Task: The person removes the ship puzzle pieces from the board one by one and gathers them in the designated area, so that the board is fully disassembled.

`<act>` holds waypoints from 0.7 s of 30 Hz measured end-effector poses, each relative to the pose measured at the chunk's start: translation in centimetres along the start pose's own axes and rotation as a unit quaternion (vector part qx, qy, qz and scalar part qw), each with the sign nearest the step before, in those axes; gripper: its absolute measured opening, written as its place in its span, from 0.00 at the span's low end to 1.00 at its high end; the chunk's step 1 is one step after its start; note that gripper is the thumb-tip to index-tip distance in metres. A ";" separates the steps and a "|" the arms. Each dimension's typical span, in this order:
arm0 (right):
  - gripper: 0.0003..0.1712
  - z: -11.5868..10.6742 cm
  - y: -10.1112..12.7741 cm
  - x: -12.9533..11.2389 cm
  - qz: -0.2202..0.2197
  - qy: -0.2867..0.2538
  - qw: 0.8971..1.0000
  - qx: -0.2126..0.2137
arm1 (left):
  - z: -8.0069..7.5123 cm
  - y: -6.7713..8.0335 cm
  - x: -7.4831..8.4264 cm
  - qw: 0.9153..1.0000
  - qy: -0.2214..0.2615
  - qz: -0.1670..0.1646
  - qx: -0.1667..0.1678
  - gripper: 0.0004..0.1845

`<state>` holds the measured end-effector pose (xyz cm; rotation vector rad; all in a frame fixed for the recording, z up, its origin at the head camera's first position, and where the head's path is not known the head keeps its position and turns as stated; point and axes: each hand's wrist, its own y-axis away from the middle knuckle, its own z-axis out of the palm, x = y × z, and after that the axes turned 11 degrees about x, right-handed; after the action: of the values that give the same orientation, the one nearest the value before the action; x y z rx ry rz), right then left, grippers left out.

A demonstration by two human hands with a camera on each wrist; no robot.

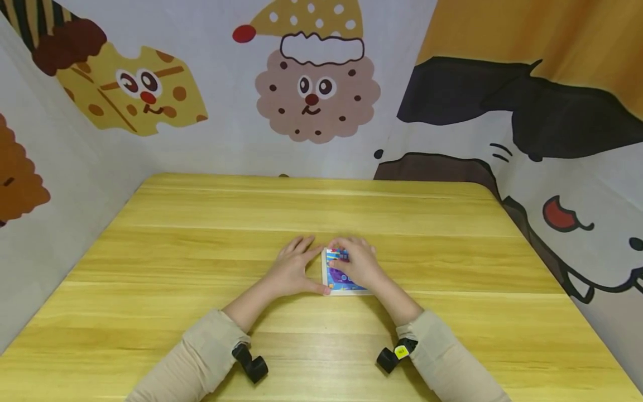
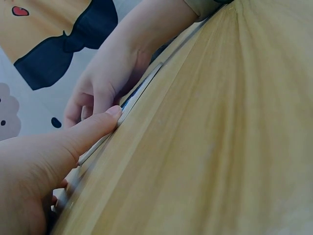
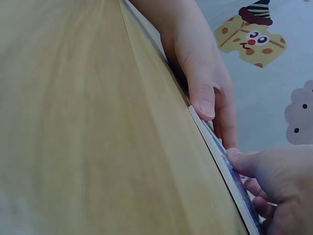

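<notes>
Our left hand lies flat, thumb pressing the puzzle board's 9 o'clock edge. Our right hand rests on it, fingertips touching pieces. The board sits mid-surface.

A yellow wooden table stands enclosed by cartoon-printed fabric walls showing biscuit faces.

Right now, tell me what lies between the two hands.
In the head view, the board's blue picture strip lies between the left hand and the right hand. The left thumb touches its near left corner; the right hand rests on it.
</notes>
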<state>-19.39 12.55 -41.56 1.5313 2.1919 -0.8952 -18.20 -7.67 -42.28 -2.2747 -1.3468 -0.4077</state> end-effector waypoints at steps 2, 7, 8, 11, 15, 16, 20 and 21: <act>0.17 0.1 0.1 0.1 -0.004 -0.010 1.000 0.014 | 0.0 0.0 0.0 1.000 0.002 0.000 0.000 0.59; 0.18 0.5 0.4 0.6 -0.014 -0.040 0.998 0.049 | -0.1 0.0 0.0 1.000 0.003 -0.002 0.001 0.59; 0.18 0.5 0.4 0.6 -0.015 -0.045 0.997 0.055 | -0.1 0.0 0.0 1.000 0.002 -0.002 0.002 0.59; 0.17 0.6 0.5 0.7 -0.013 -0.059 0.996 0.066 | 0.0 0.0 0.0 1.000 0.001 -0.001 0.004 0.58; 0.16 0.7 0.5 0.8 0.004 -0.074 0.995 0.065 | 0.1 0.0 -0.1 1.000 0.001 0.000 0.005 0.58; 0.16 0.7 0.5 0.8 0.008 -0.078 0.995 0.064 | 0.1 0.0 -0.1 1.000 0.000 -0.001 0.003 0.58; 0.14 0.5 0.4 0.7 0.032 -0.118 0.991 0.059 | 0.1 0.0 -0.1 1.000 0.000 -0.003 -0.002 0.58; 0.14 0.4 0.3 0.7 0.037 -0.133 0.989 0.057 | 0.0 0.0 -0.1 1.000 0.000 -0.004 -0.003 0.58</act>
<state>-19.38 12.88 -42.35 1.4394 1.9128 -1.1459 -18.28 -7.71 -42.34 -2.2752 -1.3575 -0.4139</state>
